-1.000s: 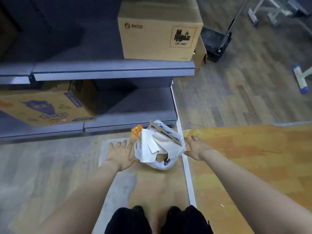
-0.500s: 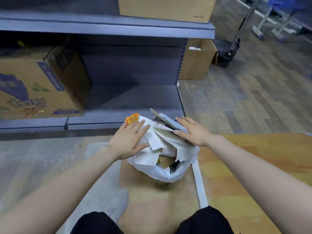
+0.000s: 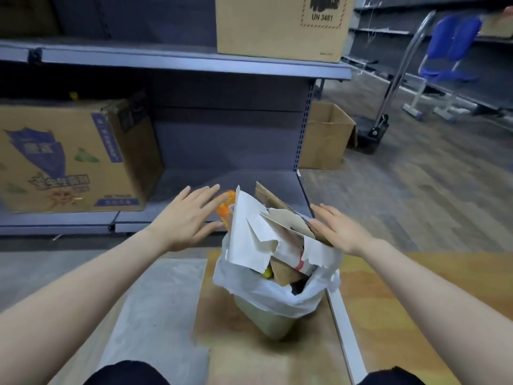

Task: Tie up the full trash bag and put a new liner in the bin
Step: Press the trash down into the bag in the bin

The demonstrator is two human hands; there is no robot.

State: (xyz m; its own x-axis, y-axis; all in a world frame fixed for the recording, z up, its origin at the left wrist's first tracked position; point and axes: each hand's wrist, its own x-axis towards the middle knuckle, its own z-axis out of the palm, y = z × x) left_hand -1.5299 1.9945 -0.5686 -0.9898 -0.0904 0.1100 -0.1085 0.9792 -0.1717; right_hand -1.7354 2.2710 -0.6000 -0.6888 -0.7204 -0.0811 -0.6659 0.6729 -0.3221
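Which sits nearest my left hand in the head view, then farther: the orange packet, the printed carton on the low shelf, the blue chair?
From the left hand:
1. Orange packet, at its fingertips, atop the bin's trash.
2. Printed carton, to the left on the bottom shelf.
3. Blue chair, far back on the right.

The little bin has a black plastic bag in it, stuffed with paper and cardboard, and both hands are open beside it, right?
Not quite: the head view shows a white plastic bag lining the bin, not black. The rest holds: torn paper and cardboard stuff it, and the left hand and right hand are open beside it.
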